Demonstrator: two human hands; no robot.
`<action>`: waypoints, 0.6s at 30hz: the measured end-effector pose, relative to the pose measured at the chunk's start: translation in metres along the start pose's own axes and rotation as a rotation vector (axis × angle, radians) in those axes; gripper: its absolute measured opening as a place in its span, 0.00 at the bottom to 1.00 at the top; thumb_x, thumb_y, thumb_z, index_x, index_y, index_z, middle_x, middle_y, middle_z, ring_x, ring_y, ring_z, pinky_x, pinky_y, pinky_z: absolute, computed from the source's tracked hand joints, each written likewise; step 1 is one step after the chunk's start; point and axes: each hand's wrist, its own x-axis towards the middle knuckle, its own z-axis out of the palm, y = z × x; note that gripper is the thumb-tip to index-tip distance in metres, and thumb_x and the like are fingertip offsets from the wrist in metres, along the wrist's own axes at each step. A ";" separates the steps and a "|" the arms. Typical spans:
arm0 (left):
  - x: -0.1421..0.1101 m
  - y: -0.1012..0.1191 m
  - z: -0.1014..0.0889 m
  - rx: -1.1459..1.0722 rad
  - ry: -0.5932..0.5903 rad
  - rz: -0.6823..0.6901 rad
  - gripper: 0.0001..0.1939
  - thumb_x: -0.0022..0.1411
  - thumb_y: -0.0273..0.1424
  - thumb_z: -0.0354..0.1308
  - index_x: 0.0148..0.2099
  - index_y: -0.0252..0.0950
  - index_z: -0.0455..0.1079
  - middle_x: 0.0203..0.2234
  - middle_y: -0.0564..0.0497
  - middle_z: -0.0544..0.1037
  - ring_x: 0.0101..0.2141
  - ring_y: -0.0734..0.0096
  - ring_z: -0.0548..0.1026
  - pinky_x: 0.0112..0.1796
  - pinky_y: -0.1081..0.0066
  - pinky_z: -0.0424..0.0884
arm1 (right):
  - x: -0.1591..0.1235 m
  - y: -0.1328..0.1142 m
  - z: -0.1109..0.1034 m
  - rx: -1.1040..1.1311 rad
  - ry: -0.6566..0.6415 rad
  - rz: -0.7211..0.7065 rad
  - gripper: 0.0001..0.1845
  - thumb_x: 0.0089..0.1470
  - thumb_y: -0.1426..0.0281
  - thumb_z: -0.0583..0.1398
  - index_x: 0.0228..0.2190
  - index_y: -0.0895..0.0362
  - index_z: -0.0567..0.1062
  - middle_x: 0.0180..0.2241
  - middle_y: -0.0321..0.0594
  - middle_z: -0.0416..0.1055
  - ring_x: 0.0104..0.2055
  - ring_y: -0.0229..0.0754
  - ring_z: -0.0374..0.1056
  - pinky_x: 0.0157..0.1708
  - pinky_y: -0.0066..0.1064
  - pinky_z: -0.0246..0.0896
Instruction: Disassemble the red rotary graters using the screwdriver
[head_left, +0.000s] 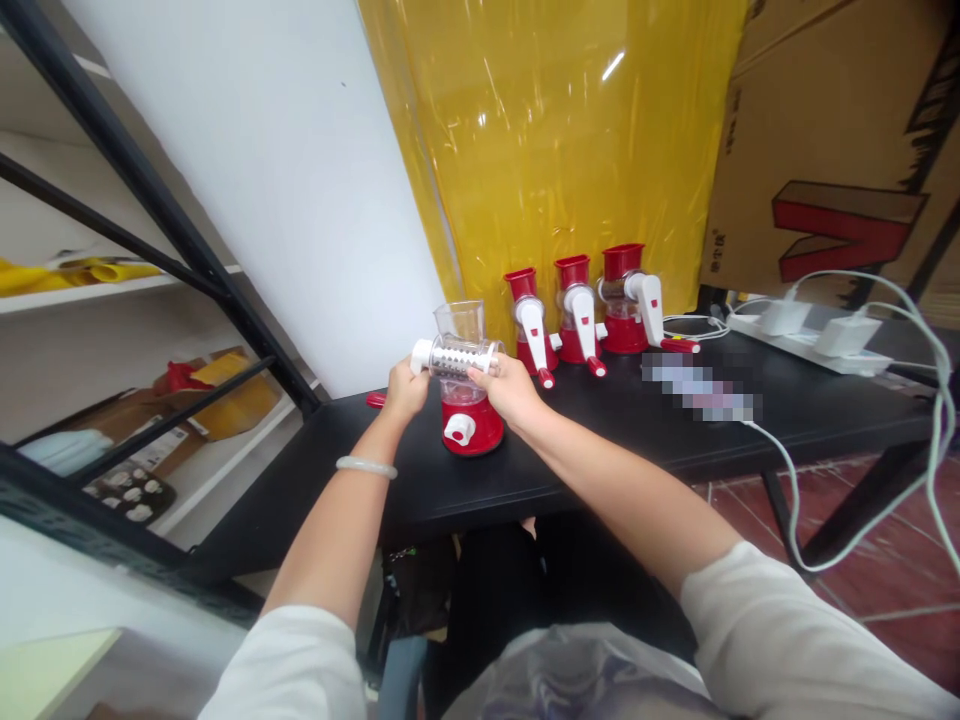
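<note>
The left hand (pixel 406 388) grips the white crank (pixel 421 356), the right hand (pixel 517 388) the barrel's other end, on a rotary drum grater (pixel 456 388) upright near the black table's (pixel 600 430) front edge: clear hopper (pixel 459 322), perforated drum (pixel 455 361), red base (pixel 486 428). Beyond stand three red-and-white graters (pixel 576 312), yellow plastic sheeting (pixel 555 130), a cardboard box (pixel 810 120); left, black-framed shelving (pixel 165 208).

grater's red handle (pixel 376 400) partly hidden behind the left hand (pixel 407 390), object (pixel 703 387) on right of black table (pixel 592 425) blurred by squares, far carton (pixel 787 130) cut off at top, small print (pixel 718 250) unreadable
</note>
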 end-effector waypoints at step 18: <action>-0.002 0.031 -0.028 0.066 -0.056 0.144 0.31 0.49 0.26 0.59 0.58 0.35 0.63 0.38 0.48 0.81 0.35 0.64 0.78 0.37 0.69 0.71 | 0.044 0.008 -0.022 0.185 -0.162 -0.123 0.13 0.46 0.69 0.68 0.36 0.58 0.76 0.38 0.45 0.82 0.42 0.47 0.78 0.51 0.42 0.68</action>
